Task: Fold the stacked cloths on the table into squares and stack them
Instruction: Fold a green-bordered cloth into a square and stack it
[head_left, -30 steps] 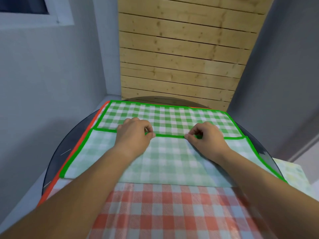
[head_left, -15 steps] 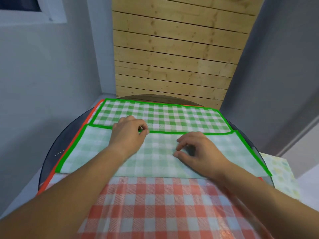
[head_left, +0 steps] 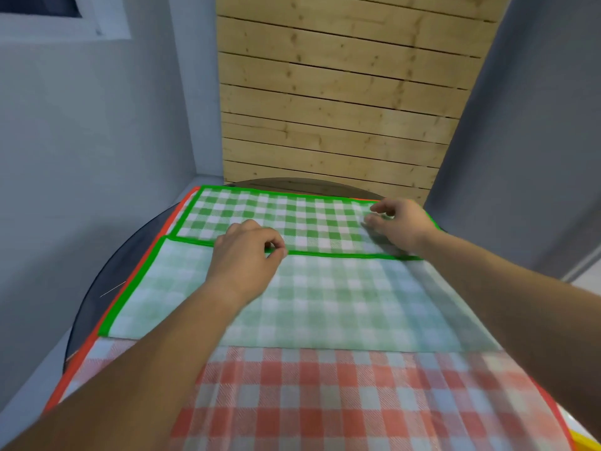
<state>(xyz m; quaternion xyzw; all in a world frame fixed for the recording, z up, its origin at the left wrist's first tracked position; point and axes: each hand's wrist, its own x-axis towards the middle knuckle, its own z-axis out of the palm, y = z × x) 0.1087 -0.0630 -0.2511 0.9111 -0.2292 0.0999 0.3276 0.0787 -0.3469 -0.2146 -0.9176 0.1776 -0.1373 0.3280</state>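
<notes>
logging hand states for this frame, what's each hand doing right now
Left hand: fingers pinched shut on the green cloth at its folded-over hem.
Right hand: fingers loosely open over the cloth's far right corner, holding nothing.

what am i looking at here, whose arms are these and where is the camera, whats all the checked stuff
There is no machine here: these are a person's two bare arms, filmed by one wide-angle camera worn on their head, looking forward and down. That is why the arms come in from the bottom.

On a round dark table lies a green checked cloth, its near half folded up so the paler back shows. Under it is a red checked cloth.

The left hand pinches the folded green edge between thumb and fingers. The right hand is at the cloth's far right corner, fingers loosely curled; it is blurred, so I cannot tell whether it grips anything.
</notes>
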